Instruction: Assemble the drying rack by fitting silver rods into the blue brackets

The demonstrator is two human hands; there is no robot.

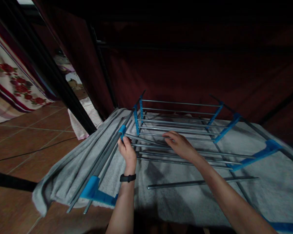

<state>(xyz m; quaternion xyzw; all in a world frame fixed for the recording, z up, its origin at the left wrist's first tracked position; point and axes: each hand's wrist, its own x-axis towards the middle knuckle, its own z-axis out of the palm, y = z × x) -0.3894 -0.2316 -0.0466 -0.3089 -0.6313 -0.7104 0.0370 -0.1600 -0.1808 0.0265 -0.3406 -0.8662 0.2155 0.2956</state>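
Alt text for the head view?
A person's left hand is at a blue bracket and their right hand at the metal rods of a rack on a grey cloth. A separate rod lies nearer the camera.

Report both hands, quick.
Left hand: closed on the blue bracket.
Right hand: at the metal rods; whether gripping cannot be told.

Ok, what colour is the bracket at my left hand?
The bracket at your left hand is blue, seen best in the head view.
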